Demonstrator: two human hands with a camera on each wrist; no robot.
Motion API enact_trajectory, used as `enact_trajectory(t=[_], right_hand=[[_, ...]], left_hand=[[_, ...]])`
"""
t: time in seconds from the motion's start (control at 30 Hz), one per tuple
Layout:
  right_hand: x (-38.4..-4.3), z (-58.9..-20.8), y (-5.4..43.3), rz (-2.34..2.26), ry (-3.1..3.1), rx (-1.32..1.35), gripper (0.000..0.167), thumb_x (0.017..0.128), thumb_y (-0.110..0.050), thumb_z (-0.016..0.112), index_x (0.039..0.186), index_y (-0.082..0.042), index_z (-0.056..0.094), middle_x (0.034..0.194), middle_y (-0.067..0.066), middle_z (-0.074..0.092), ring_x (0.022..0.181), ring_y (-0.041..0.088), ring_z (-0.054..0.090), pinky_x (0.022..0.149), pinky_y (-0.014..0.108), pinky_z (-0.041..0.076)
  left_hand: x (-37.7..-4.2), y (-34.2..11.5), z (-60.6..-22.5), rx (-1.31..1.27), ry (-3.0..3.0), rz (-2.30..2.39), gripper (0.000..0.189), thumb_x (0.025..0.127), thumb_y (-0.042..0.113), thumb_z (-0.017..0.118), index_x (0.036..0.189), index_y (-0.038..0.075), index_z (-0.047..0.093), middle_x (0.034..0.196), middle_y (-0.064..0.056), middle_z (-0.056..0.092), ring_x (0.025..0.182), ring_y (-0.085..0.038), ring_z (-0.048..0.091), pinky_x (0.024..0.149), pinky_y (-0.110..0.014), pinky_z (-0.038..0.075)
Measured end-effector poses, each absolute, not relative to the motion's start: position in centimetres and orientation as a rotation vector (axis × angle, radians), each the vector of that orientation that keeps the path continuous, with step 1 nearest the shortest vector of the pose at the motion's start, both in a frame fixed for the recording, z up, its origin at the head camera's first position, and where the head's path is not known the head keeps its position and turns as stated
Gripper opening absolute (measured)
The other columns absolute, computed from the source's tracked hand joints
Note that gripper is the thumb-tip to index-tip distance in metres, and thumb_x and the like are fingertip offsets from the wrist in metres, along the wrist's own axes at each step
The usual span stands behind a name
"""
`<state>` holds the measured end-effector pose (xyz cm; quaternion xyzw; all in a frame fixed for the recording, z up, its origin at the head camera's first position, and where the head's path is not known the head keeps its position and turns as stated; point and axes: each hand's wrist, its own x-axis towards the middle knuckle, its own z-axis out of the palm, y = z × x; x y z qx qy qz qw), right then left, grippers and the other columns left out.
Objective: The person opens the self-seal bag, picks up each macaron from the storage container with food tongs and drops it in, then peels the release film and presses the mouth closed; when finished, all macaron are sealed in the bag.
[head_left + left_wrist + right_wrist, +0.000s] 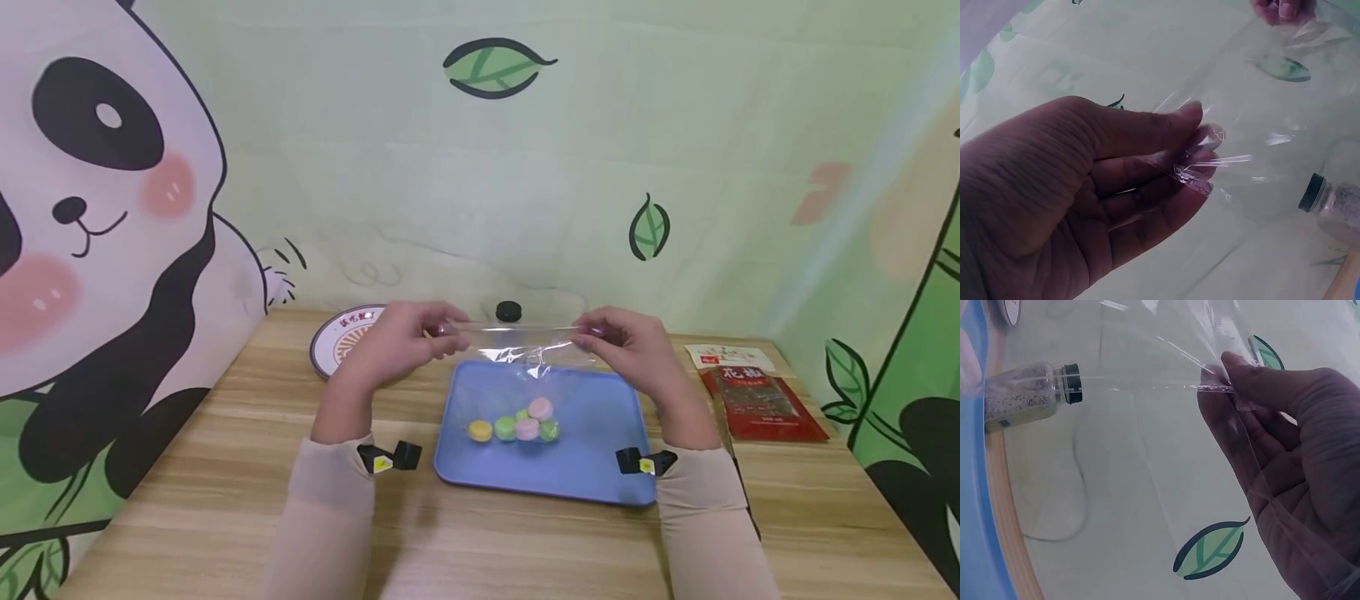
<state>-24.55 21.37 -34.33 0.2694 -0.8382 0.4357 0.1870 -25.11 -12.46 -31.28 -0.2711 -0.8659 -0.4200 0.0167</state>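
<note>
A clear plastic bag (pixel 525 346) is stretched between my two hands above a blue tray (pixel 600 475). My left hand (pixel 401 337) pinches one upper corner of the film between thumb and fingers; the left wrist view shows that grip (pixel 1116 181) close up. The opposite corner is pinched by my right hand (pixel 630 346), thumb against fingers in the right wrist view. Several macarons in yellow (pixel 480 431), green (pixel 506 428) and pink (pixel 540 408) cluster low behind or inside the film; I cannot tell which for each one.
Behind the bag stands a glass jar (pixel 1022 400) with a black cap (pixel 508 311). A round patterned plate (pixel 326 342) lies at the left, partly hidden by my left hand. Red spice packet (pixel 772 425) and a pale packet (pixel 731 357) lie at the right of the wooden table (pixel 225 467).
</note>
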Motion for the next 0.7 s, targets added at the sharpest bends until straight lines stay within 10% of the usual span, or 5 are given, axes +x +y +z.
enact_trajectory(t=[0.27,0.7], right_hand=[[-24.5,-35.4,21.4,1.288,-2.411,0.658,0.008,0.09,-0.007,0.075,0.098,-0.005,0.075,0.087,0.006,0.075,0.076,0.024,0.072,0.067,0.025,0.058],[-26.7,-40.3,23.9,1.229,-2.61,0.511,0.022,0.103,-0.018,0.059,0.108,0.001,0.07,0.088,0.013,0.071,0.079,0.024,0.068,0.072,0.041,0.058]], left_hand=[[-25.3,-12.7,-32.6,-0.763,-2.688,-1.374,0.007,0.092,0.016,0.074,0.096,0.018,0.079,0.09,0.004,0.076,0.083,-0.019,0.071,0.074,-0.037,0.057],[-26.6,-12.7,-34.7,-0.731,-2.62,-1.614,0.022,0.091,0.03,0.076,0.11,0.019,0.076,0.1,0.0,0.076,0.09,-0.022,0.071,0.077,-0.036,0.058]])
